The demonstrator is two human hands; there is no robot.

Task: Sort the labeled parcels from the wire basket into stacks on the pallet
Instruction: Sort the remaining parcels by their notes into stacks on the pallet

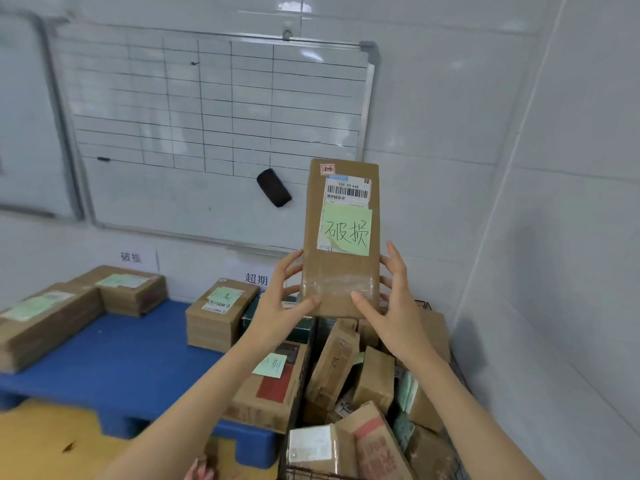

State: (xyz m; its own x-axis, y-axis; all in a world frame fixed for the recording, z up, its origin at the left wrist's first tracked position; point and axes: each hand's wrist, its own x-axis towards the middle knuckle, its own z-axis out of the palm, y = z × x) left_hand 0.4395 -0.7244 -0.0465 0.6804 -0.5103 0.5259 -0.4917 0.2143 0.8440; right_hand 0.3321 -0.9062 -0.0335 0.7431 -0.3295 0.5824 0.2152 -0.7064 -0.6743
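Through the head camera, I am holding one brown parcel upright in front of me, above the wire basket and well clear of the pallet. My left hand is gripping the parcel's lower left edge, with the thumb lying across the taped front and the fingers wrapping behind. My right hand is gripping the lower right edge in the same way, thumb on the front, fingers curling round the side. The parcel's face is turning toward me, showing a barcode label and under it a green note reading 破损. Below my wrists the basket is holding a jumble of tilted cardboard boxes; its wire is hard to make out, showing perhaps only along the near rim. To my left the blue pallet is carrying flat stacks below a wall sign reading 破损, and a squarer stack below a sign reading 超期. A ruled whiteboard with a black eraser is hanging on the wall behind.
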